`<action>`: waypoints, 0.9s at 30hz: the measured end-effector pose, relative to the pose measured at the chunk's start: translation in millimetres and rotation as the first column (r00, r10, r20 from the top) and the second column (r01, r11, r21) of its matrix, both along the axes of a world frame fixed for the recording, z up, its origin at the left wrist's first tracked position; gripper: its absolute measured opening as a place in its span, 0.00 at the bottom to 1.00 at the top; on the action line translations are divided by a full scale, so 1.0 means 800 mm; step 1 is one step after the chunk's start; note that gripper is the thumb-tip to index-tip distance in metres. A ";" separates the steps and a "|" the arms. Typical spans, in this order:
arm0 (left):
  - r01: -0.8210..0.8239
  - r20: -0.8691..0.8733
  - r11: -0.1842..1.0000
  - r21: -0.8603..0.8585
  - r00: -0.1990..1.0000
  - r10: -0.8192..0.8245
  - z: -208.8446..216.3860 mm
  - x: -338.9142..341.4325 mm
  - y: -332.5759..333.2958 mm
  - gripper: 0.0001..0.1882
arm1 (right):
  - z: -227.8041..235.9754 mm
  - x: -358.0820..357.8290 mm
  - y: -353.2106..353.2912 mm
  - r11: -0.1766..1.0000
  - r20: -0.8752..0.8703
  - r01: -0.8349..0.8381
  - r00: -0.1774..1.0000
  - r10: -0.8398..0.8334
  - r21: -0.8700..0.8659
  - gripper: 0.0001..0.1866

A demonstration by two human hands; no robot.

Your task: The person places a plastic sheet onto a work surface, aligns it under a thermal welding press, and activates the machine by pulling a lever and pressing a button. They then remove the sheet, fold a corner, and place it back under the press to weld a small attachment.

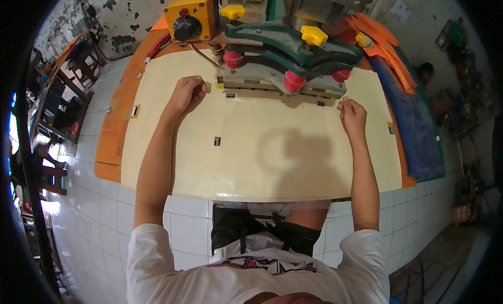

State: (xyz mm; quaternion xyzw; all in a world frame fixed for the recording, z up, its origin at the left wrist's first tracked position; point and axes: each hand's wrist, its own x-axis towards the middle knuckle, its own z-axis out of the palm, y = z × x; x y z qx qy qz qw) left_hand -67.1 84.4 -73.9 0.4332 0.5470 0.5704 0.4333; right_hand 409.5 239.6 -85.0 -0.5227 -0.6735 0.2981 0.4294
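My left hand (pixel 188 93) is closed, fingers curled in, over the cream work surface (pixel 246 167) to the left of a press. My right hand (pixel 353 115) is pinched closed by the press's right end. Whatever the fingers hold, if anything, is too small or hidden to make out. Between and beyond my hands stands the press (pixel 285 55), with dark green arms, yellow knobs, red round spacers and a long metal bar low over the surface. Small dark pieces (pixel 217 141) sit on the cream surface, some close to the bar. A clear, shiny sheet edge (pixel 272 206) shows at the table's front.
A yellow control box (pixel 192 21) with a black dial stands behind the press on the left. Orange sheets (pixel 382 47) are piled at the back right, above blue sheeting (pixel 408 120) along the right edge. A red-handled tool (pixel 158 46) lies at the back left.
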 end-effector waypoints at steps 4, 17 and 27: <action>-0.017 0.026 1.000 0.011 1.000 0.017 -0.009 -0.005 0.005 0.19 | 0.003 -0.005 -0.001 1.000 -0.011 -0.013 1.000 0.013 -0.004 0.24; -0.025 0.041 0.999 -0.044 0.999 0.027 0.004 -0.003 0.000 0.19 | 0.008 -0.001 -0.002 0.990 -0.208 -0.071 0.977 0.044 -0.123 0.20; -0.011 0.155 1.000 -0.019 0.988 0.014 0.012 0.009 0.002 0.19 | 0.014 0.006 0.000 0.986 -0.272 -0.049 0.962 0.003 -0.160 0.19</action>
